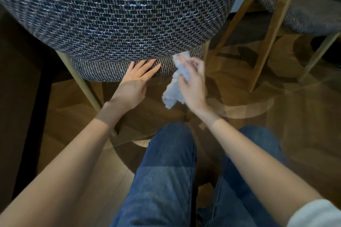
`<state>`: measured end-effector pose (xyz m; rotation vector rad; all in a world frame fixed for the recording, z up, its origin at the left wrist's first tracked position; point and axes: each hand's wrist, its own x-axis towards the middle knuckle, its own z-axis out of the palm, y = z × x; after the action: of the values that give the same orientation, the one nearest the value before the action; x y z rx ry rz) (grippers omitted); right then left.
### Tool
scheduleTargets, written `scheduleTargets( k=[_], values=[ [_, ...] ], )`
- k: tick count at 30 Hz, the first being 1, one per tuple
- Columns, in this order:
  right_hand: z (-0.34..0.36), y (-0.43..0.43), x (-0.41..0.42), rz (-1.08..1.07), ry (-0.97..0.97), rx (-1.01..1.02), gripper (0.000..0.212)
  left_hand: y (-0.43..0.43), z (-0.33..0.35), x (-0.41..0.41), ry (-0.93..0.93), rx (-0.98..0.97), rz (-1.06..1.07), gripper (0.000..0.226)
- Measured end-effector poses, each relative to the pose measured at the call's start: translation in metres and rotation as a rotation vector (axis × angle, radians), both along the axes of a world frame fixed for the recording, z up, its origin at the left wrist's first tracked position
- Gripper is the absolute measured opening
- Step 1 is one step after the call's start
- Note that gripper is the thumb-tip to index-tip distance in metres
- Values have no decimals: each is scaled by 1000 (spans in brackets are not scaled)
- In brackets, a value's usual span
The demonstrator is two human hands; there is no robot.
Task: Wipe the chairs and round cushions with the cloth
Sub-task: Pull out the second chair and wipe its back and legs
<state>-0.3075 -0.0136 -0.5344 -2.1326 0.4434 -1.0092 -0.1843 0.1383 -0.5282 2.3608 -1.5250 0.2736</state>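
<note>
The left hand (135,79) lies flat, fingers straight, on the cushion (101,72). The right hand (191,83) grips the cloth (171,94) at the cushion's edge. The backrest (114,11) overhangs both, and a second chair (304,16) stands to the right.

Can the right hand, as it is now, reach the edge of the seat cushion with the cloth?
Probably yes. The right hand grips the cloth right beside the cushion edge, and nothing stands between them.

At top, backrest (120,11) is cut off; seat cushion (110,72) mostly hidden behind it; right hand (193,86) and cloth (171,96) blurred; second chair (304,16) cropped at right.
</note>
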Motion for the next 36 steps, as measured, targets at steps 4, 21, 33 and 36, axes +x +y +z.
scheduleTargets(
  k=[4, 21, 33, 36],
  values=[
    [18, -56, -5, -221, -8, -38, 50, 15, -6, -6, -47, -41, 77, 71],
    [-5, 33, 13, 37, 155, 7, 49, 39, -1, -7, 116, -47, 41, 77],
    [10, 37, 10, 398, 139, 405, 32, 44, 10, -30, 791, -406, 246, 73],
    [18, 24, 14, 378, 208, 363, 38, 14, 2, -36, 588, -415, 317, 85]
  ],
)
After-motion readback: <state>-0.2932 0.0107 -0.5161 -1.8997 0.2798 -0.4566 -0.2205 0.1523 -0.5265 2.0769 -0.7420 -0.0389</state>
